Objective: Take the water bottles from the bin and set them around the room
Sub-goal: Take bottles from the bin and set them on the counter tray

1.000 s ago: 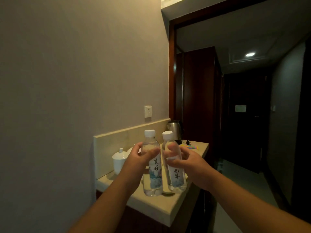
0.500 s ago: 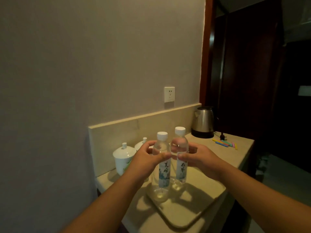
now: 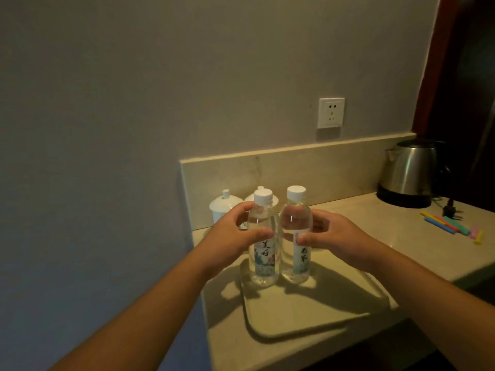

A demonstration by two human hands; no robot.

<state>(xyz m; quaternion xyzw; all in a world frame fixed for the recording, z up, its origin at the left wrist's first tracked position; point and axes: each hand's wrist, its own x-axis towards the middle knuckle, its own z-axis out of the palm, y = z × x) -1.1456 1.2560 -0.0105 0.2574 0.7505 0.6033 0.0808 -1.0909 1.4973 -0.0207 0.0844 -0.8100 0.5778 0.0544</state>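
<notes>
Each grip holds 1 upright bottle on the tray [image 3: 308,325]: left hand [image 3: 230,236] the "美好" bottle [image 3: 263,253], right hand [image 3: 334,236] the bottle beside it [image 3: 296,220].

Two clear water bottles, the left bottle [image 3: 263,253] and the right bottle [image 3: 296,245], each white-capped with a pale printed label, stand upright and just beside each other on a beige tray [image 3: 308,317].

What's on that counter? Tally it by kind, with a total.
Water bottles: 2, left bottle in left hand, right bottle in right hand
Lidded white cups: 2
Tray: 1
Steel kettle: 1
Coloured sticks: several, count unclear
Total: 6, plus the sticks
</notes>
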